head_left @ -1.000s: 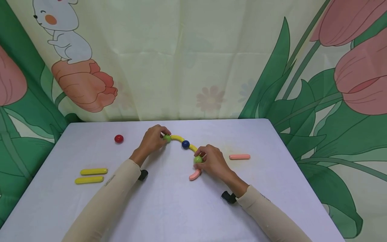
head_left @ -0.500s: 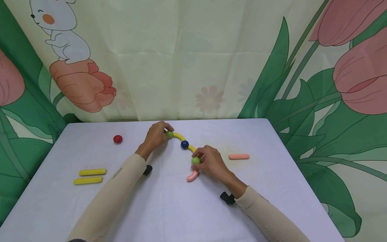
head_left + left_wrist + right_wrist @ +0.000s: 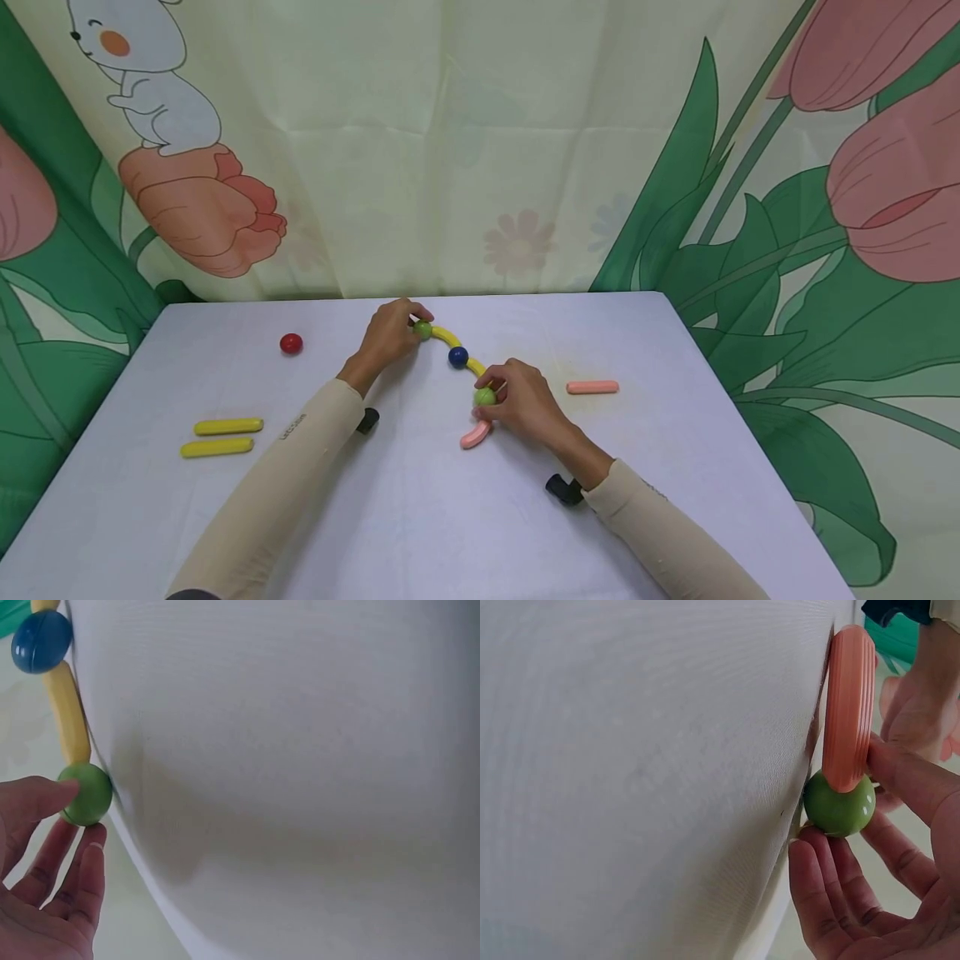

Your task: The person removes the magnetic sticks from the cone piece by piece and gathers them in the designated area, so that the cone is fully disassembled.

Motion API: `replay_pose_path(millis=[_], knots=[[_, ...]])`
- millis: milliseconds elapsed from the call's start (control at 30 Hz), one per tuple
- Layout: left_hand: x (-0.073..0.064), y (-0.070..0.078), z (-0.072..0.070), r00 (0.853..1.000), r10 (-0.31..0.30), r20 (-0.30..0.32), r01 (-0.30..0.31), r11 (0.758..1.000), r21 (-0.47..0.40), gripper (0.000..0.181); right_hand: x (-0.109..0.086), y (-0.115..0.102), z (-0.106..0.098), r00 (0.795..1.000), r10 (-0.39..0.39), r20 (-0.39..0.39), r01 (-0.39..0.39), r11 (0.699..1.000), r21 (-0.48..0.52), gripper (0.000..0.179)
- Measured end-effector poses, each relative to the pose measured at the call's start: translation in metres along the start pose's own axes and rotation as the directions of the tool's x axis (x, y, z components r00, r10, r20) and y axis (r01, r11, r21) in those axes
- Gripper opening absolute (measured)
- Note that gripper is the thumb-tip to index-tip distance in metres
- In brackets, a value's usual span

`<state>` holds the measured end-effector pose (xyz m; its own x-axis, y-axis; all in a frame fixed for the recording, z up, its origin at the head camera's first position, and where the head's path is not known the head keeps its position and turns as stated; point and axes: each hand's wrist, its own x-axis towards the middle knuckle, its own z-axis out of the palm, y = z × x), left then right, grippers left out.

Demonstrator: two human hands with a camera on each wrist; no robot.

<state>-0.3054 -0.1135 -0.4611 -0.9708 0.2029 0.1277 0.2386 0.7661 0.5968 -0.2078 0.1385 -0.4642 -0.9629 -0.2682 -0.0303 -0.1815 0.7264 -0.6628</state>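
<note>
A curved chain of balls and rods lies on the white table (image 3: pixel 420 517). My left hand (image 3: pixel 386 337) pinches the green ball (image 3: pixel 423 330) at its far end. From there a curved yellow rod (image 3: pixel 447 336) leads to a dark blue ball (image 3: pixel 458 357), then a second yellow rod (image 3: pixel 476 367) runs to another green ball (image 3: pixel 484 397). My right hand (image 3: pixel 525 402) holds that second green ball between thumb and fingers. A bent pink rod (image 3: pixel 476 436) sticks out from it toward me; in the right wrist view this ribbed pink rod (image 3: pixel 849 705) meets the ball.
On the left lie two straight yellow rods (image 3: pixel 228 427), side by side. Behind them is a red ball (image 3: pixel 291 343). To the right of my right hand lies a straight pink rod (image 3: pixel 592 387). A patterned curtain (image 3: pixel 420 167) hangs behind the table's far edge.
My left hand has moved slightly away from me and to the right with its green ball. The right hand's green ball and the bent pink rod have shifted a little left.
</note>
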Motion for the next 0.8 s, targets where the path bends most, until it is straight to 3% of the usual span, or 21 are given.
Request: replay_pose_path(millis=[167, 367, 600, 800], knots=[[-0.001, 0.002, -0.001, 1.000, -0.022, 0.008, 0.022, 1.000, -0.013, 0.033, 0.001, 0.002, -0.001, 1.000, -0.012, -0.004, 0.012, 1.000, -0.006, 0.032], [-0.003, 0.002, -0.002, 1.000, 0.004, -0.006, -0.004, 1.000, 0.021, 0.032, 0.000, 0.003, -0.001, 1.000, -0.021, -0.017, 0.021, 1.000, 0.002, 0.034], [-0.012, 0.012, -0.001, 0.996, 0.089, -0.020, -0.088, 0.996, 0.028, 0.035, -0.005, 0.002, -0.003, 0.998, 0.001, -0.060, -0.001, 1.000, 0.011, 0.040], [-0.022, 0.024, 0.001, 0.987, 0.159, 0.013, -0.159, 0.987, -0.009, 0.034, -0.015, 0.002, -0.006, 0.994, 0.011, -0.112, -0.006, 0.999, 0.043, 0.036]])
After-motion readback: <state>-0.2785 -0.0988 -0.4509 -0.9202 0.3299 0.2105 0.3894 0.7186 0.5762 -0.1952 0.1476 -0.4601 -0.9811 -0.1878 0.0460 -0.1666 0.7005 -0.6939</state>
